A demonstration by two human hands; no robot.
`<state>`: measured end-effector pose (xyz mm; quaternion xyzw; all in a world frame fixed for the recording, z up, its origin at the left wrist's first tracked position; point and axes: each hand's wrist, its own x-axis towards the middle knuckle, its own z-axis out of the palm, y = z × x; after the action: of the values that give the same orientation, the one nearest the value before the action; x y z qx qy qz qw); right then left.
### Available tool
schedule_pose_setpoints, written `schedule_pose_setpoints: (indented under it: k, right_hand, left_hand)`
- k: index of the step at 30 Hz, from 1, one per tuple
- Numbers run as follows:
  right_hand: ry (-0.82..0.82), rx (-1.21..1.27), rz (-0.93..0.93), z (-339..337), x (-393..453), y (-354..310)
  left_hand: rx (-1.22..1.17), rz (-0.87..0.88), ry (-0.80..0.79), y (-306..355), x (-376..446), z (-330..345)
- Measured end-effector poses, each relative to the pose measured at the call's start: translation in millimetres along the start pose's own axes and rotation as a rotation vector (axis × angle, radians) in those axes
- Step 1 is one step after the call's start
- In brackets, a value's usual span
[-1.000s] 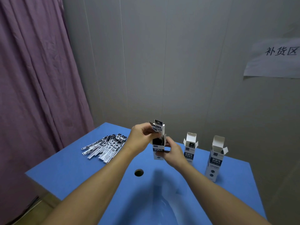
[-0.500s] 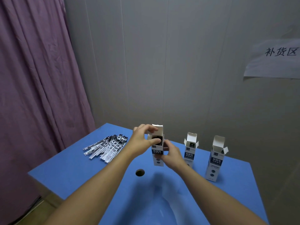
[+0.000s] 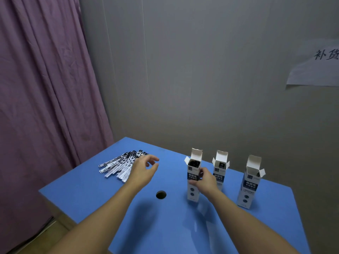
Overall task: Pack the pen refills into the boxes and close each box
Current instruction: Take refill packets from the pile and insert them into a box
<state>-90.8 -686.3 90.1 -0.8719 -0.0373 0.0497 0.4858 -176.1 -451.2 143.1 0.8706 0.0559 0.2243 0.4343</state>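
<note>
Left hand [image 3: 145,171] over the blue table [image 3: 88,195], fingers loosely curved and holding nothing, thumb and forefinger apart as if readying a pinch. Pile of pen refills [image 3: 121,163] just beside and partly under that hand, toward the far left of it. Long axes fanned but mostly running from near-left to far-right, the dark printed ends pointing away toward the wall, the pale ends toward the table's left edge. Nearer by far to the left hand than to the right, which sits well apart across the round hole [image 3: 161,195]. Right hand [image 3: 205,181] curled round the middle of the nearest box [image 3: 193,178], gripping it upright on the table, top flap raised, something dark visible inside the mouth. Box's long axis vertical, opening facing up. Two more boxes, the middle box [image 3: 220,167] and the right box [image 3: 250,182], standing upright to the right, flaps likewise raised, none closed. Likely next: a short reach leftward and down to pinch refills across their width, then a turn to vertical for feeding into the held box. Risk of dragging loose neighbours from the fan.
</note>
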Motion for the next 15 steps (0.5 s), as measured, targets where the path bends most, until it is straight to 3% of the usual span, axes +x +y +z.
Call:
schedule_pose_setpoints:
  k: [6, 15]
  right_hand:
    - [-0.015, -0.027, 0.037, 10.8, 31.7, 21.9]
    - [-0.109, -0.045, 0.033, 22.8, 48.2, 22.2]
  left_hand:
    - [0.148, -0.165, -0.008, -51.5, -19.2, -9.0]
    - [0.272, -0.256, 0.003, -74.7, -47.0, -10.0]
